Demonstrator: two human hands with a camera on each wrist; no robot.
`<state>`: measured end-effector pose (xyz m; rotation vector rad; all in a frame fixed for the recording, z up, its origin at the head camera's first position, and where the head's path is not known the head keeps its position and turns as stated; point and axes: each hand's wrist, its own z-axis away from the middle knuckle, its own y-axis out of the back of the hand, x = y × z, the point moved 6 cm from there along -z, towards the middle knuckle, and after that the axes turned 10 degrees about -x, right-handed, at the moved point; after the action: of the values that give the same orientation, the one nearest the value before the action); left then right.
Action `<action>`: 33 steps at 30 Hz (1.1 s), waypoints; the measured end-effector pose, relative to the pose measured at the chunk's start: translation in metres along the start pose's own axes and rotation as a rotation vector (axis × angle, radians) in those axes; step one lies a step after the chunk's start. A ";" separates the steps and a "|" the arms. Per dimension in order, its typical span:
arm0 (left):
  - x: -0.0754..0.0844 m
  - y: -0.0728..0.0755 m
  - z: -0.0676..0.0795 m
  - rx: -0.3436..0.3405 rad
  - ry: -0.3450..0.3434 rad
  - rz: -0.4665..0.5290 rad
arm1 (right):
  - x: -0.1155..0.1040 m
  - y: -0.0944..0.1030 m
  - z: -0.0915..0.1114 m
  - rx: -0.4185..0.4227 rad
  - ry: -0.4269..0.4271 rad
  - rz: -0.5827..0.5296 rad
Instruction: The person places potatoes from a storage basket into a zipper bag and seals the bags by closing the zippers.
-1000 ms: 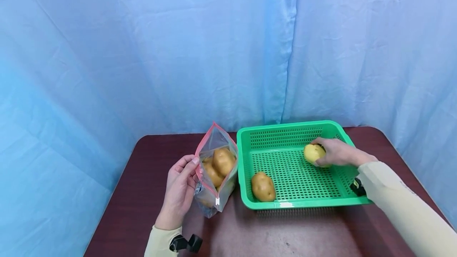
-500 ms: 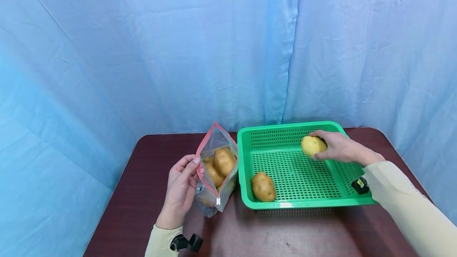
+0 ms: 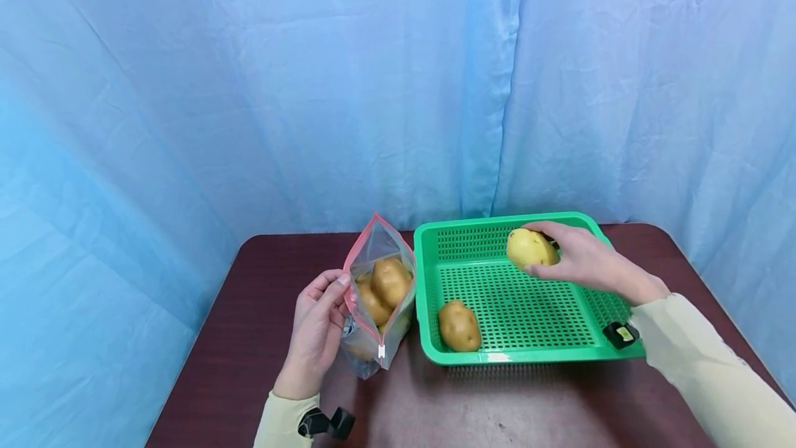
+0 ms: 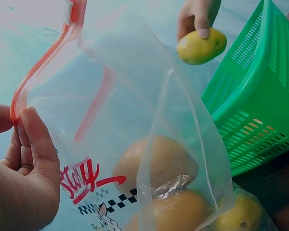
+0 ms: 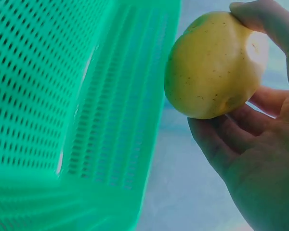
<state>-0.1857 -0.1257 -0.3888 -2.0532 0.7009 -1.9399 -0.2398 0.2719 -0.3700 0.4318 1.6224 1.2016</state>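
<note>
My left hand pinches the pink-edged rim of a clear zip bag between thumb and fingers, with the bag's mouth spread apart. Several brown potatoes lie inside it, and the left wrist view shows red lettering and a checkered print on its side. A yellow potato is in the grip of my right hand, raised over the green basket. In the right wrist view the thumb is on one side of this potato and the fingers on the other. Another brown potato lies in the basket's near left corner.
The basket stands just right of the bag on a dark wooden table. Blue curtains hang behind the table and along its left side. A black strap device is on the left wrist.
My right hand has lifted the yellow potato up off the basket's floor and carried it a little to the left. The left hand and the bag have stayed nearly still.
</note>
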 end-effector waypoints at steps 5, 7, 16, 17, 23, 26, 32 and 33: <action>-0.003 0.001 0.004 -0.001 0.008 0.000 | -0.021 -0.004 0.003 0.045 0.043 -0.025; -0.005 0.002 0.005 -0.004 0.008 0.005 | -0.028 -0.007 0.005 0.065 0.061 -0.036; -0.008 -0.002 0.001 -0.011 0.006 0.009 | -0.058 -0.013 0.004 0.132 0.091 -0.093; -0.008 -0.002 0.000 -0.010 0.007 0.010 | -0.062 -0.014 0.003 0.139 0.094 -0.104; -0.008 0.001 0.000 -0.001 0.003 0.016 | -0.092 -0.019 -0.003 0.207 0.141 -0.166; -0.008 0.002 -0.001 -0.004 0.000 0.023 | -0.105 -0.020 -0.006 0.249 0.152 -0.201; -0.008 0.001 -0.001 -0.016 0.000 0.024 | -0.126 -0.024 -0.012 0.293 0.183 -0.353; -0.007 0.001 -0.001 -0.018 -0.002 0.023 | -0.130 -0.025 -0.014 0.296 0.192 -0.382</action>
<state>-0.1872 -0.1224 -0.3956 -2.0476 0.7411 -1.9261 -0.1922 0.1563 -0.3254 0.1781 1.9536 0.7356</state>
